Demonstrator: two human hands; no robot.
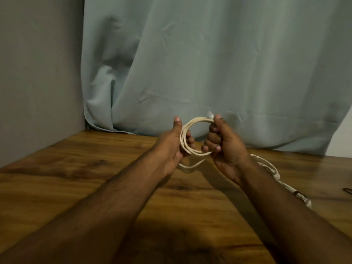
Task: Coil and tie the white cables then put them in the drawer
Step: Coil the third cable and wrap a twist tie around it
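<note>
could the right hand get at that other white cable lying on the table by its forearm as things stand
Probably not yet. The right hand grips the coiled white cable together with the left hand. The second white cable lies close on the table, nothing covering it, so freeing the hand should suffice.

White cable [185,141], wood-grain table [76,168]

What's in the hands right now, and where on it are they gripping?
Both hold the coiled white cable above the table. The left hand grips the coil's left side; the right hand grips its right side, near the cable's end.
</note>
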